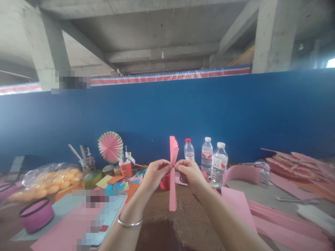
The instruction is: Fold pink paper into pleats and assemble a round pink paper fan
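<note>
Left hand (pixel 156 172) and right hand (pixel 191 172) pinch the pleated pink paper (pixel 173 190) mid-length between them; it looks light, easily creased, best gripped there.

You faced a blue wall (pixel 146 111), with concrete pillars (pixel 274 38) and a grey ceiling (pixel 146 31) beyond it. Your table (pixel 193 223) was brown, and light (pixel 332 63) showed at your far right.

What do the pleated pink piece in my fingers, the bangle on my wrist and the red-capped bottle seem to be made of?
The pleated pink piece looks like matte paper, with crisp flat folds. The bangle is likely polished metal, silvery with bright highlights. The red-capped bottle is probably clear, smooth plastic, given its see-through wall.
</note>
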The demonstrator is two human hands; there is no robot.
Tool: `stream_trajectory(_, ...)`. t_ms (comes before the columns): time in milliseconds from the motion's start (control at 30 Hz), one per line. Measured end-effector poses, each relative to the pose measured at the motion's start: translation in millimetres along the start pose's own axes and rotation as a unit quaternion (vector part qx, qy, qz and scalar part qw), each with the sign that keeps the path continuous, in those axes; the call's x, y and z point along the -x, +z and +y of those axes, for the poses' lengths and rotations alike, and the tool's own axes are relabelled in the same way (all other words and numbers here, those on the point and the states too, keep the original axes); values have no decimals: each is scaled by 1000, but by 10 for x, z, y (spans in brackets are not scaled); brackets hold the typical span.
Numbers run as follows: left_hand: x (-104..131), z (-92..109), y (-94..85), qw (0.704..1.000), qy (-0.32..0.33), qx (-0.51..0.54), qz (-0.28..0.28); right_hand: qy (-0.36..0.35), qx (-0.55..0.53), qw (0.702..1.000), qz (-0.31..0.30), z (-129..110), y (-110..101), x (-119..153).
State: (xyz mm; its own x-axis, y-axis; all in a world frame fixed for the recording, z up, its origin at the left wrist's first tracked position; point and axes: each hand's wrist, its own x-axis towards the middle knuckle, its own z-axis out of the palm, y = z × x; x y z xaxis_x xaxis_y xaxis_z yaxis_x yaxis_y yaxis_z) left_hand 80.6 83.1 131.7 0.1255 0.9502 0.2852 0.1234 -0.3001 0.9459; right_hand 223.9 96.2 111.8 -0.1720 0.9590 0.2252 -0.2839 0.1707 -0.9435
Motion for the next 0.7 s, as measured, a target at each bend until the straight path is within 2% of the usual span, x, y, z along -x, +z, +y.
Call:
stream_trajectory(267, 40, 55, 31, 1000, -4, 14, -19, 4, 7, 1000, 0, -46, 17, 35)
stream_trajectory(533, 41, -15, 16, 999, -21, 37, -22, -6, 24, 1000, 3, -25, 24, 22)
stream_trajectory(700, 48, -19, -12, 999, -22, 35, -24, 14, 87, 995, -43, -83, -65, -9)
